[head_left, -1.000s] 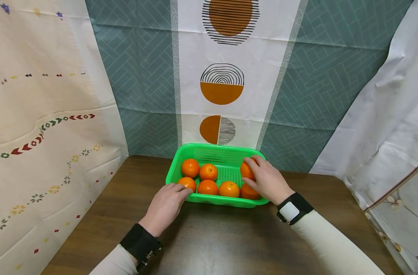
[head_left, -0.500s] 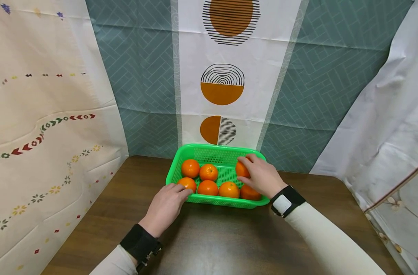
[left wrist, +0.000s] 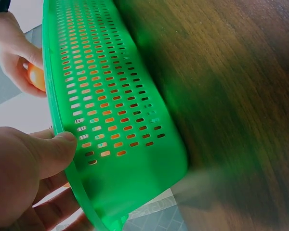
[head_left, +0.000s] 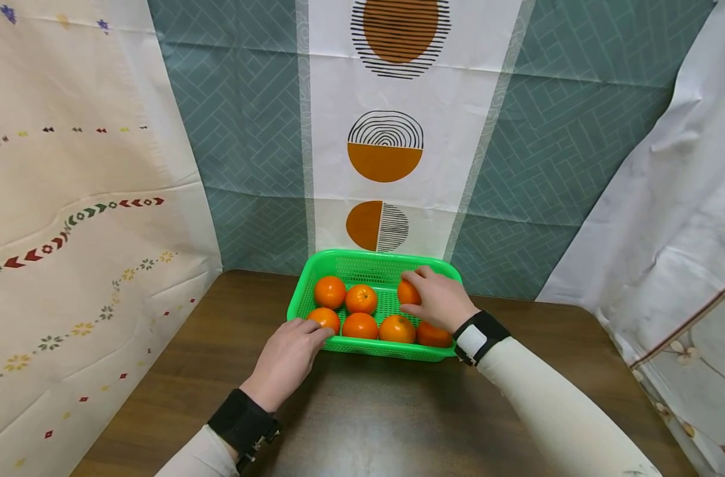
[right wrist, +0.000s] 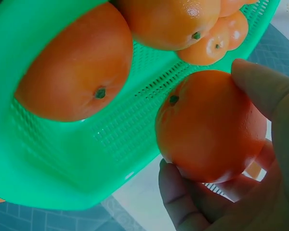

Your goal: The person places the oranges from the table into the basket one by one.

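Right wrist view: the right hand grips a glossy, round orange with a small green stem dimple.

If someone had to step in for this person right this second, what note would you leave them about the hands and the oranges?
Right hand: grips one orange, held above the green basket.
Left hand: grips the basket's near left rim, thumb on the edge.
Basket sits on the brown table; six more oranges lie inside, one at the near right.
Done: one orange picked up.
Left: probably deciding where it goes; no other container is in view.
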Motion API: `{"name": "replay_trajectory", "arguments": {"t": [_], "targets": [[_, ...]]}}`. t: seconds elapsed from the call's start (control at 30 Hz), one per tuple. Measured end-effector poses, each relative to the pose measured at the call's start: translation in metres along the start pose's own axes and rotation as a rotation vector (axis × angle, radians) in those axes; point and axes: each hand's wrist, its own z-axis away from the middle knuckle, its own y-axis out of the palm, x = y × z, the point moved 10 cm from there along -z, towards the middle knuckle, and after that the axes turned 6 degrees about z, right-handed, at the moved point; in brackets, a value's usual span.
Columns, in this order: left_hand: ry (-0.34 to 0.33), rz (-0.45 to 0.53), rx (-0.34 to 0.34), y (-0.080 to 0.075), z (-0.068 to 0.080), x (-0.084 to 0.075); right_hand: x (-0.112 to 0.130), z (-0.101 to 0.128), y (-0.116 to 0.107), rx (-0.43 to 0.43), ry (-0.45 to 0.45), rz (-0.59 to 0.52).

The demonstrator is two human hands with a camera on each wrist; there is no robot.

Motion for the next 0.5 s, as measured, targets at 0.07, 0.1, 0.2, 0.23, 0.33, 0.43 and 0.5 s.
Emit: {"name": "replay_trajectory", "arguments": {"t": [0.07, 0.1, 0.2, 0.23, 0.33, 0.43, 0.5], "targets": [[-0.003, -0.003, 0.003, 0.0, 0.0, 0.0, 0.0, -0.002, 0.002, 0.015, 0.007, 0.004], [-0.004, -0.003, 0.002, 0.0, 0.001, 0.0, 0.001, -0.004, 0.003, 0.023, 0.01, 0.006], [0.002, 0.002, -0.007, 0.0, 0.001, 0.0, 0.001, -0.008, 0.007, 0.044, 0.021, 0.005], [0.004, 0.004, -0.011, 0.0, 0.001, 0.0, 0.002, -0.01, 0.009, 0.05, 0.021, 0.003], [0.005, 0.011, -0.01, -0.001, 0.0, 0.0, 0.004, -0.013, 0.013, 0.073, 0.021, -0.001], [0.002, 0.013, -0.003, 0.0, 0.0, 0.0, 0.005, -0.016, 0.017, 0.096, 0.021, -0.002], [0.0, 0.013, -0.001, 0.0, 0.0, 0.0, 0.006, -0.017, 0.019, 0.106, 0.023, -0.003]]}}
